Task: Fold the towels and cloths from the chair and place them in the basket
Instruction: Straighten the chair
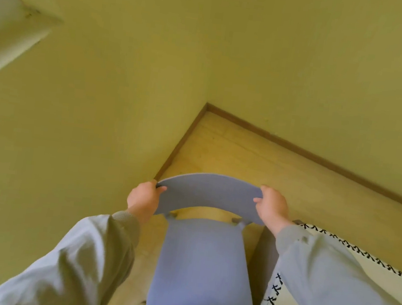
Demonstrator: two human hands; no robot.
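Chair backrest (208, 194), seemingly between curled fingers (269, 192)

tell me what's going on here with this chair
A person grips the curved backrest of a blue-grey chair with both hands, the left hand at its left end and the right hand at its right end. The chair is in a room corner on a wooden floor, beside a patterned rug. Its seat is bare; no towels, cloths or basket are in view.
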